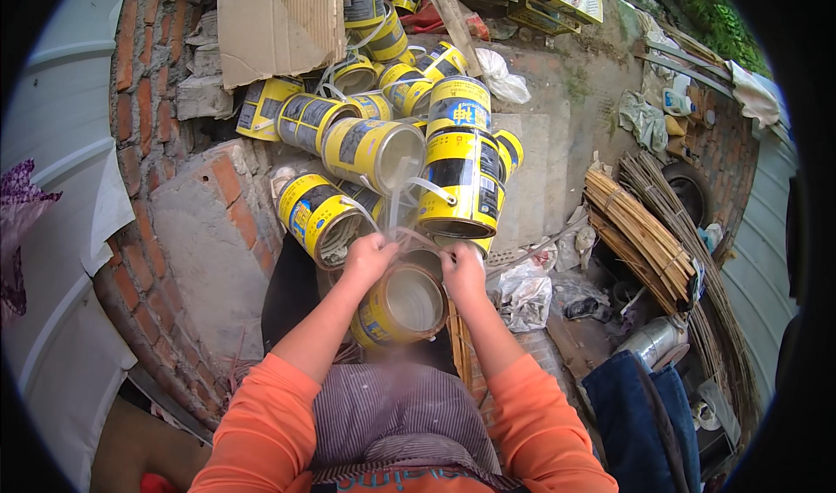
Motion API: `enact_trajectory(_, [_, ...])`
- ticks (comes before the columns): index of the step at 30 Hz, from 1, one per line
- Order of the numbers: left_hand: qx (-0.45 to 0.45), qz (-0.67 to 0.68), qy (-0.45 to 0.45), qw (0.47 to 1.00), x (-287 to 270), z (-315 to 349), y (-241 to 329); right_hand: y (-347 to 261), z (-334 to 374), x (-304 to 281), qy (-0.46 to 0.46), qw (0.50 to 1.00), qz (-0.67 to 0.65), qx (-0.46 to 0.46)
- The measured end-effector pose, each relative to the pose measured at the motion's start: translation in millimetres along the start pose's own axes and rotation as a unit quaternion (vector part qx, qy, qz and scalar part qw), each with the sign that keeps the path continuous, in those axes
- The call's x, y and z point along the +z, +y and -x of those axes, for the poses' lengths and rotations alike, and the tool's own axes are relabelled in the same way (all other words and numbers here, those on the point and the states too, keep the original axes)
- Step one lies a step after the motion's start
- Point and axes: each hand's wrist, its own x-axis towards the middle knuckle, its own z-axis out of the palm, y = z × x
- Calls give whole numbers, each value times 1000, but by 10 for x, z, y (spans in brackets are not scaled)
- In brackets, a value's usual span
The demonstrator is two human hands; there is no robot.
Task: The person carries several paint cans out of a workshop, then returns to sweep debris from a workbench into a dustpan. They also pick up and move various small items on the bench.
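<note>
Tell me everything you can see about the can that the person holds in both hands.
The can is a round yellow tin with a dark label, metal by its look. It is open and lies tilted, its mouth toward the camera; the pale inside looks empty. The left hand and right hand grip its upper rim on either side, at a pale handle. It is just below the pile of similar cans.

Both hands [370,258] [462,271] raised, fingers clenched.
</note>
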Motion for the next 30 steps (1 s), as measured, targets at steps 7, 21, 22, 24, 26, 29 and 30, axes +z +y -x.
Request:
enact_trajectory(7, [15,-8,12,1000,80,-37,-89,176,-236,899,-100,984,-77,126])
enact_trajectory(21, [-5,26,16,1000,198,-102,-278,-308,-361,715,-201,654,-580,442])
enact_trajectory(22, [-3,16,16,1000,200,-101,-275,-352,-398,765,-196,658,-568,455])
enact_trajectory(24, [7,1,18,1000,205,-94,-269,-403,-438,841,-167,670,-549,471])
enact_trajectory(26, [3,8,20,1000,199,-91,-256,-409,-459,858,-178,714,-488,470])
enact_trajectory(29, [-7,8,5,1000,175,-82,-218,-377,-447,756,-230,676,-525,463])
enact_trajectory(30, [-10,4,0,1000,161,-71,-200,-360,-436,692,-252,673,-530,451])
